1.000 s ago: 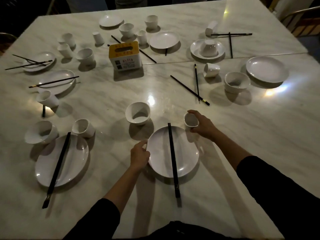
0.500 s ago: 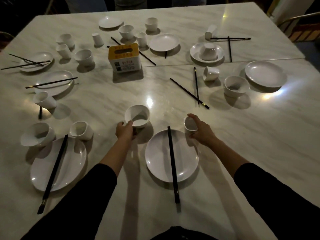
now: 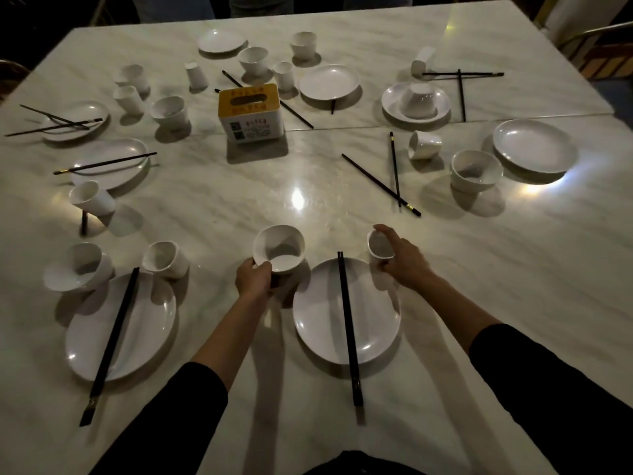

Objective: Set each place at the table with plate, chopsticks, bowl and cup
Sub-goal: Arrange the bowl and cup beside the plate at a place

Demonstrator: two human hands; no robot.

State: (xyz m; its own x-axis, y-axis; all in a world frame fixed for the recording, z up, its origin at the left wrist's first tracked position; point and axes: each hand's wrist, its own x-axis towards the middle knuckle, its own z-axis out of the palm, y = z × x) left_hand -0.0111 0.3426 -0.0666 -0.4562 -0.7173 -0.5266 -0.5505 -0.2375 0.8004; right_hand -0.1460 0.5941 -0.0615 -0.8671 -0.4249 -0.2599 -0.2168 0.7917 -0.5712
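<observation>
Head view shows the bench [image 3: 513,269]. Near its front edge sits the plate [image 3: 318,323]. The left hand [image 3: 253,279] grips the bowl [image 3: 279,246] just behind the plate's left side, and the right hand [image 3: 404,260] holds the cup [image 3: 379,246] by its right side. A fast pull could tip either one or bump the chopsticks [image 3: 346,320] off.

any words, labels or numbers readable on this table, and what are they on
Tissue box, yellow top: red marks beside the slot, too blurred to read.
Tissue box, white front: red characters and small dark print, too blurred to read.
No text shows on any plate, bowl, cup or chopsticks.
</observation>
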